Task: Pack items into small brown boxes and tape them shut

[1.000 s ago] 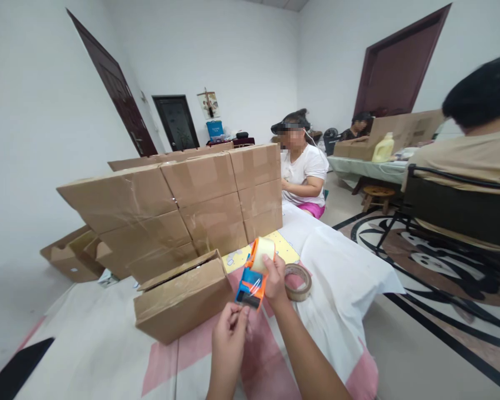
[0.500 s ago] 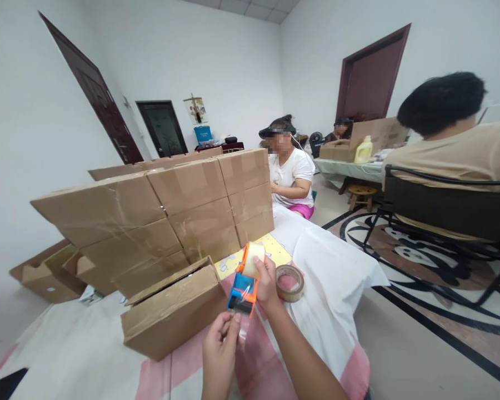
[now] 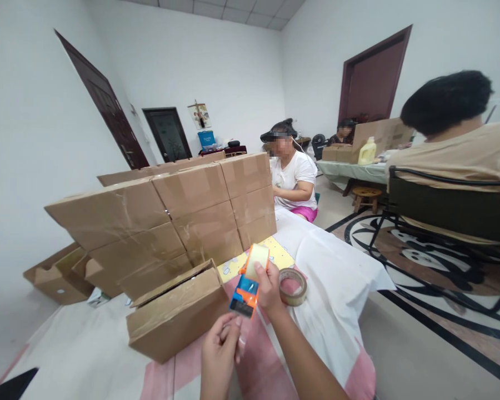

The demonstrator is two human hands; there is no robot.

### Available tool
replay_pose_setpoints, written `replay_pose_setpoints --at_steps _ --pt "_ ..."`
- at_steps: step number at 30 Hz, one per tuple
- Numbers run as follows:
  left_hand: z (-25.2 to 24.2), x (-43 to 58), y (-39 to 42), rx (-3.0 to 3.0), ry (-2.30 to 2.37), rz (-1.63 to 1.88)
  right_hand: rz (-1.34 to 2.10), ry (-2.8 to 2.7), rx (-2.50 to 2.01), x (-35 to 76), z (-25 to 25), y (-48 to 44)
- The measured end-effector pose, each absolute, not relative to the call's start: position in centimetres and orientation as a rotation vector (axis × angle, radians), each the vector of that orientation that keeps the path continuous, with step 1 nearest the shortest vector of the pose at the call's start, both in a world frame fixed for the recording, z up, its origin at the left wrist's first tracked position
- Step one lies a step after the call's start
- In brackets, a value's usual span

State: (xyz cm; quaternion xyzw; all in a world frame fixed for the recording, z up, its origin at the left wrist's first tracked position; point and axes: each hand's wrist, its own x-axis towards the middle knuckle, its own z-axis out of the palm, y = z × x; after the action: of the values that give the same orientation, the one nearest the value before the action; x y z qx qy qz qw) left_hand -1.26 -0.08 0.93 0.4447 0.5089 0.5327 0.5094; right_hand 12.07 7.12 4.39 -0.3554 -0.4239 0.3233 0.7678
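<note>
My right hand is closed around an orange and blue tape dispenser that carries a roll of clear tape. Just below the dispenser's dark front end, my left hand pinches a short piece of clear tape, its fingertips pressed together. To the right of my right wrist, a separate tape roll lies on the cloth. A cardboard box stands on the table left of my hands, its top seam partly parted.
Stacked cardboard boxes form a wall beyond my hands. Open boxes lie at far left. A co-worker in a white shirt sits across the table. Another person sits in a chair at right, near a yellow bottle.
The view has shifted slightly, with the scene lower and further right. My left hand still pinches the tape, and its fingers have turned a little. My right hand keeps the dispenser.
</note>
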Motion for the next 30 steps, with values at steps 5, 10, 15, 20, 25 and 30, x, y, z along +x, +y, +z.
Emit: replay_pose_setpoints --at_steps 5,10,15,20,25,30 --pt "1.9 -1.2 -0.4 1.098 1.175 1.285 0.809 -0.812 -0.742 11.7 4.5 7.2" --pt "2.1 -1.4 -0.5 1.116 1.167 1.272 0.925 -0.77 -0.695 11.4 5.1 7.1" --pt "1.7 -1.4 -0.5 1.112 1.152 1.279 0.897 -0.763 -0.727 11.4 5.9 6.7" --pt "1.5 -1.4 -0.5 1.114 1.136 1.307 0.893 -0.678 -0.748 11.3 6.2 6.6" --pt "0.7 -1.5 -0.2 1.133 1.172 1.303 0.948 -0.561 -0.741 10.8 6.0 6.8" --pt "-0.3 -1.7 0.1 1.214 1.179 1.361 1.105 -0.465 -0.695 10.4 6.3 6.9"
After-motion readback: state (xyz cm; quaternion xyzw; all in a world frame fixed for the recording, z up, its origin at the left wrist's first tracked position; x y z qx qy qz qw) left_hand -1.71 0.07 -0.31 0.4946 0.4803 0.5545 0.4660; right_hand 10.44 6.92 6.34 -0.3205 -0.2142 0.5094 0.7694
